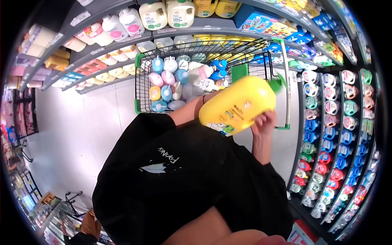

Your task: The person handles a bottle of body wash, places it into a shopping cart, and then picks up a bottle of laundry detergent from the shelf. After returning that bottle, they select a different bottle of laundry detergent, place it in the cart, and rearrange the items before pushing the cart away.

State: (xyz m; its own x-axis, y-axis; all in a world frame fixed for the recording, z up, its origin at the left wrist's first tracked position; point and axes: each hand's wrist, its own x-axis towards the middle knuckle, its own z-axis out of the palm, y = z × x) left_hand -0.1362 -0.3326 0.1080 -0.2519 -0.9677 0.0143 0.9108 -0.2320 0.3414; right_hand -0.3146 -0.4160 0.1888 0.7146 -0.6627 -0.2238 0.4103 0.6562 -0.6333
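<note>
A large yellow bottle (239, 106) with a green pump top (277, 83) is tilted in front of my chest, its printed label facing up toward me. At its lower right side is my right hand (265, 121), fingers curled against the bottle's edge. My left forearm reaches behind the bottle from the left, and the bottle hides my left hand. Beyond it stands a wire shopping cart (138, 87) with green corners, holding several pump bottles in blue, pink and white, as well as a yellow-orange one (155, 93).
Shelves of bottles and jugs (181, 14) run behind the cart. On the right, another shelf unit (320, 134) holds rows of colourful bottles. Pale floor tiles (98, 118) show at the left. Part of another person (90, 226) is at the lower left, near dark metal carts.
</note>
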